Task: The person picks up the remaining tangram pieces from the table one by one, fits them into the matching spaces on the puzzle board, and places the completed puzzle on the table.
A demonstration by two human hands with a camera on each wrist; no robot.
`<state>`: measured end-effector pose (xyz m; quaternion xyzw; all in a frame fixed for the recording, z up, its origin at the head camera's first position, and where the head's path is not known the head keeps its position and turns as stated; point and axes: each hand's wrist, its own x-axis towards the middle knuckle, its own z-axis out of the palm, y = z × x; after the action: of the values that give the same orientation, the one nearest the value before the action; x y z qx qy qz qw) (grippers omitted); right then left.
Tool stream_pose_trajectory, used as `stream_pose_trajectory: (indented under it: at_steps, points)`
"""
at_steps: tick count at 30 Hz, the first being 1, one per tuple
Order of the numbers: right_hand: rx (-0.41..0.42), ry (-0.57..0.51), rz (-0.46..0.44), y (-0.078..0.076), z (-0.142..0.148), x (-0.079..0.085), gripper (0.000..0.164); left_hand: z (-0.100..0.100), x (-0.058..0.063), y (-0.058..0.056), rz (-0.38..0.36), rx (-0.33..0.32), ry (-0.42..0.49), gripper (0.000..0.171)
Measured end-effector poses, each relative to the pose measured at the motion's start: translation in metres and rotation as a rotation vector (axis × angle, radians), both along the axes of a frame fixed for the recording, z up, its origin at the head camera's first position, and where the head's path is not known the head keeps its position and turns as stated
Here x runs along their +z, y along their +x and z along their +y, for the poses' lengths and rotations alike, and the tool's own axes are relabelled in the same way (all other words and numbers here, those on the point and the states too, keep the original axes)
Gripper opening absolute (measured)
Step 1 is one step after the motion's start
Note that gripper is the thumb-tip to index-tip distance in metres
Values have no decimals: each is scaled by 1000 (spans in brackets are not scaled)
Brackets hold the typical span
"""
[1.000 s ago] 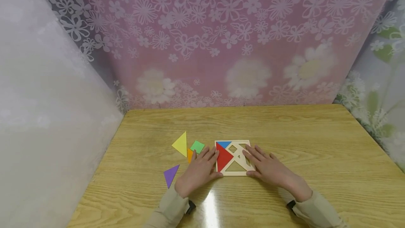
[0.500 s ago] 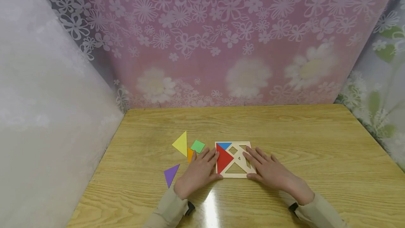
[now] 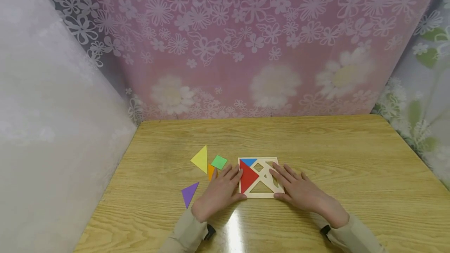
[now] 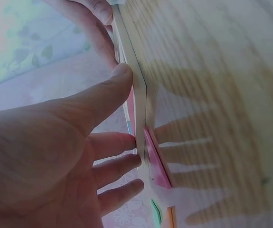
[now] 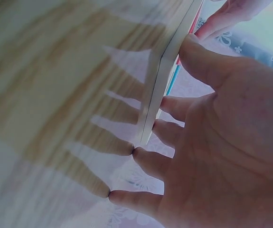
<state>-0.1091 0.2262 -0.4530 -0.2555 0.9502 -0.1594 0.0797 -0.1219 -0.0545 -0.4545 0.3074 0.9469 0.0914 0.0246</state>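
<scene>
A pale wooden tangram board (image 3: pixel 260 195) lies flat between the two hands, a large red triangle (image 3: pixel 248 175) and a small blue triangle (image 3: pixel 249 162) in its left side and cut-out recesses elsewhere. My left hand (image 3: pixel 219 193) touches its left edge, with the thumb at the near corner and fingers extended. On the opposite edge my right hand (image 3: pixel 303 191) rests likewise, fingers spread. The left wrist view shows a pink piece (image 4: pixel 158 164) on the table beside the board, under the left hand; the head view hides it. An orange piece (image 3: pixel 211 171) is partly covered by the left hand.
Left of the board, a yellow triangle (image 3: pixel 201 160), a green square (image 3: pixel 219 162) and a purple triangle (image 3: pixel 190 194) lie loose on the wooden table (image 3: pixel 369 159). Flower-patterned pink cloth (image 3: pixel 225 69) hangs behind the table's far edge.
Compared with a second ago, the board has shifted slightly toward the person. Both hands keep nearly the same pose at its sides, and the loose pieces stay put.
</scene>
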Motion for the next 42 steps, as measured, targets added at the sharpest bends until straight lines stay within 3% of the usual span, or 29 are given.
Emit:
stream_pose_trajectory:
  at_steps: [15, 21, 26, 29, 33, 38, 42]
  points:
    - [-7, 3, 16, 2, -1, 2, 69, -1, -1, -5, -26, -5, 8, 75]
    - [-6, -3, 3, 2, -1, 1, 69, -5, -2, -13, -58, -8, 97, 65]
    - [-3, -7, 14, 2, -1, 0, 69, -12, 4, -25, 8, 16, 183, 52]
    - [-4, -7, 25, 3, 0, 0, 69, -20, 8, -34, 64, 74, 259, 44]
    - [-4, -6, 26, 3, -1, -1, 69, -34, 13, -45, 101, 223, 320, 39]
    - [-8, -6, 15, 3, -1, 0, 69, -51, 12, -57, 119, 413, 280, 44]
    - [-7, -7, 14, 3, -2, 1, 69, -60, 5, -61, 113, 503, 214, 48]
